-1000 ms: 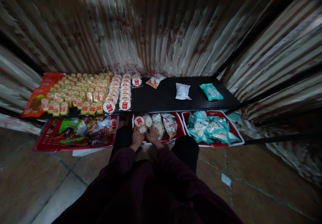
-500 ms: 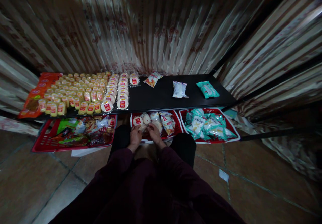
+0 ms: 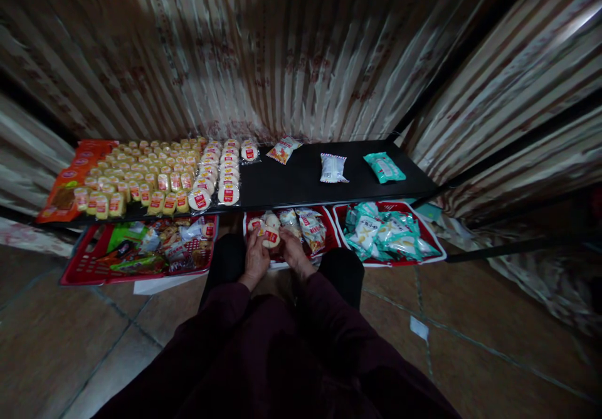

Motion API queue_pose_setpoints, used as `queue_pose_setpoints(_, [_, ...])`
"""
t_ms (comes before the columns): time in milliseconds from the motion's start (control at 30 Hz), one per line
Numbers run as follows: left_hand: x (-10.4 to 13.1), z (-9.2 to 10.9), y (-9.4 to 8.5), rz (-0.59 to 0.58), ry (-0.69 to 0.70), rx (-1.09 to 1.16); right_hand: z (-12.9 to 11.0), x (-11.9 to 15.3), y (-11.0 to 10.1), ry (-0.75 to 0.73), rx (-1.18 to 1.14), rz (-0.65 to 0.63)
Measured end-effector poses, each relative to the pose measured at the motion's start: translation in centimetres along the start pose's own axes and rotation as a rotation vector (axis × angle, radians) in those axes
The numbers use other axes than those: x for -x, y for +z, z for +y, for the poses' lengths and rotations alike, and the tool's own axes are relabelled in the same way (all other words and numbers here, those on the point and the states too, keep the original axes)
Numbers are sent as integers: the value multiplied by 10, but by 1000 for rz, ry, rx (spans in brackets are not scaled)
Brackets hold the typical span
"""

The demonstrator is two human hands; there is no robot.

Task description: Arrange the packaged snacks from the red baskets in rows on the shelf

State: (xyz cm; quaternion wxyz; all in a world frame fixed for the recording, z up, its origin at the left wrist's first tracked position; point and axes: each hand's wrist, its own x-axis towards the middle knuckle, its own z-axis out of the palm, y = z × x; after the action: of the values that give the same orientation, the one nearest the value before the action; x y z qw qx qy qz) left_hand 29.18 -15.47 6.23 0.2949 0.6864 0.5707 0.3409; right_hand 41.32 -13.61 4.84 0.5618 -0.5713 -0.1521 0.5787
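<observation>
Over the middle red basket (image 3: 333, 234), my left hand (image 3: 256, 259) and my right hand (image 3: 294, 253) grip a round white snack pack (image 3: 270, 238) with a red label from either side. More round packs lie behind it in the basket, beside a white and orange snack bag (image 3: 311, 228). Above, on the black shelf (image 3: 286, 184), similar round packs (image 3: 228, 187) stand in two rows, with a single one (image 3: 249, 151) at the back to their right.
Many yellow cakes (image 3: 141, 171) and an orange bag (image 3: 78, 177) fill the shelf's left part. Three bags, one teal (image 3: 384, 167), lie towards its right. A left basket (image 3: 79, 268) holds mixed snacks; a right one (image 3: 442, 253) holds teal bags. Dark poles slant at right.
The round pack between my hands has come up and turned its red label into view. My hands have shifted slightly, and the view has moved a little.
</observation>
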Motion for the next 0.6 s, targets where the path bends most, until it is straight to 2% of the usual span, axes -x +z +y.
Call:
queue_pose_setpoints(233, [-14, -10, 6, 221, -140, 166, -11, 0, -6, 34, -131, 35])
queue_pose_setpoints(367, [-19, -11, 7, 221, -240, 283, -11, 0, -6, 28, -178, 40])
queue_pose_setpoints(533, [-22, -12, 10, 267, -461, 580, -8, 1, -7, 16, -205, 41])
queue_pose_setpoints(600, [-24, -13, 13, 256, -496, 641, -7, 0, -8, 15, -206, 41])
